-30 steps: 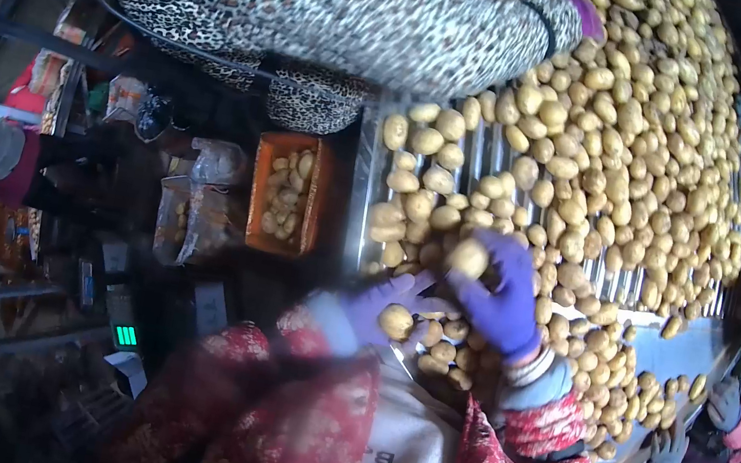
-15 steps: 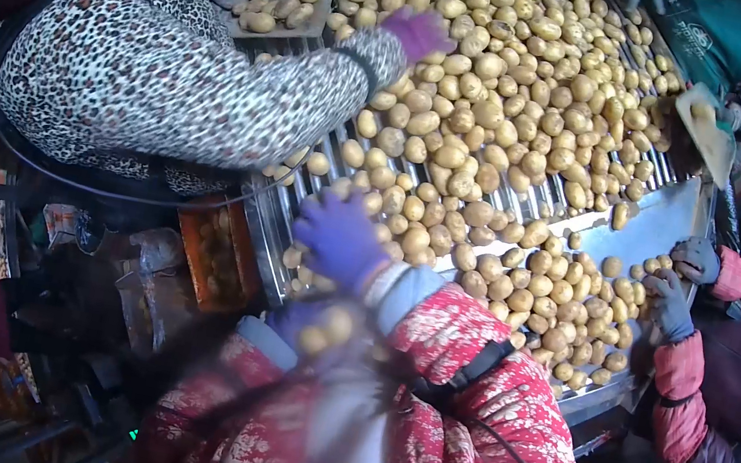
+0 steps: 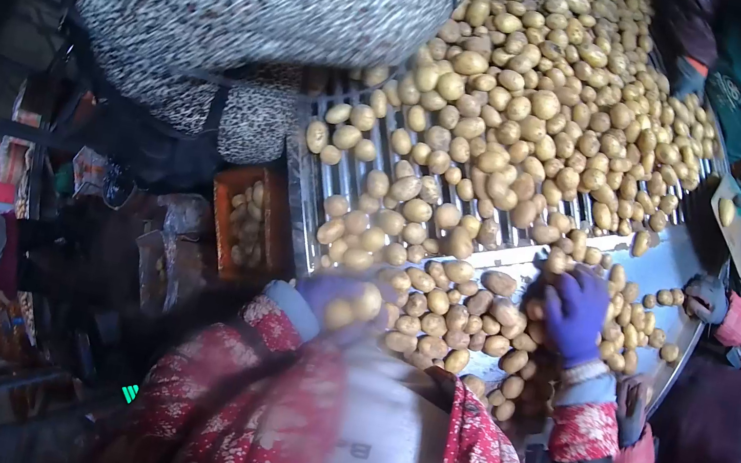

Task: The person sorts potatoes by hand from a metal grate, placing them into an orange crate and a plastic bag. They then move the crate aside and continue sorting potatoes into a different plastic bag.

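My left hand (image 3: 341,298), in a purple glove, is held close to my chest and grips a few small potatoes (image 3: 363,302); it is blurred. My right hand (image 3: 576,313), also gloved purple, lies palm down on the heap of potatoes (image 3: 456,306) at the near end of the metal sorting table (image 3: 678,256). Whether its fingers hold a potato I cannot tell. Both my sleeves are red with a flower print.
Many potatoes (image 3: 530,111) cover the roller bars (image 3: 340,181) further up. A person in a leopard-print top (image 3: 230,18) leans over at the left. An orange crate (image 3: 248,222) with potatoes stands below. Another worker's gloved hand (image 3: 706,296) rests at the right edge.
My right hand moved from the left part of the belt to the near right heap. My left hand stays close to my chest with potatoes. The view shifted.
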Motion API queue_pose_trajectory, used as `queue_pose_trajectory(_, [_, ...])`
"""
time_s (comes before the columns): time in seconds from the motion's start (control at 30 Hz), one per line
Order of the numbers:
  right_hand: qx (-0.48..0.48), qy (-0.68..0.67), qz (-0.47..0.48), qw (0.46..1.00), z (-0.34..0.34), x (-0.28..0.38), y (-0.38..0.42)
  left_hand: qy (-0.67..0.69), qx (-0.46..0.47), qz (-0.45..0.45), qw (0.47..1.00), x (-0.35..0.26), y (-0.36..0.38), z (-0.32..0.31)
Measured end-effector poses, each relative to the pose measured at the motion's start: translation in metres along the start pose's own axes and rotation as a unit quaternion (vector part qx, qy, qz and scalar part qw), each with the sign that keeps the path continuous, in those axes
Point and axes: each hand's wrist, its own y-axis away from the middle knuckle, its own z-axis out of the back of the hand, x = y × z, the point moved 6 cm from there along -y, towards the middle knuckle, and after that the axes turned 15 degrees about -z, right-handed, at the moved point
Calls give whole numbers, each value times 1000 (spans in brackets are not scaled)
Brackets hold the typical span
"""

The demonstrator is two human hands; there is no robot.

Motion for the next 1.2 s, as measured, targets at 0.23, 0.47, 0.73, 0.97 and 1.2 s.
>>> queue_pose_trajectory(0.23, [-8, -106, 30, 994, -11, 64, -45, -371, 11, -113, 922, -20, 5, -25])
queue_pose_trajectory(0.47, [92, 3, 77, 993, -164, 177, -81, -310, 17, -103, 945, -15, -18, -16])
queue_pose_trajectory(0.73, [31, -111, -13, 993, -94, 109, -24, -427, -11, -136, 894, 0, -12, 8])
queue_pose_trajectory(0.97, [57, -72, -80, 993, -43, 38, 65, 90, -137, 1, 986, 24, -2, 32])
queue_pose_trajectory(1.2, [29, 17, -119, 992, -3, -13, 75, -143, 58, -102, 983, 30, -13, 139])
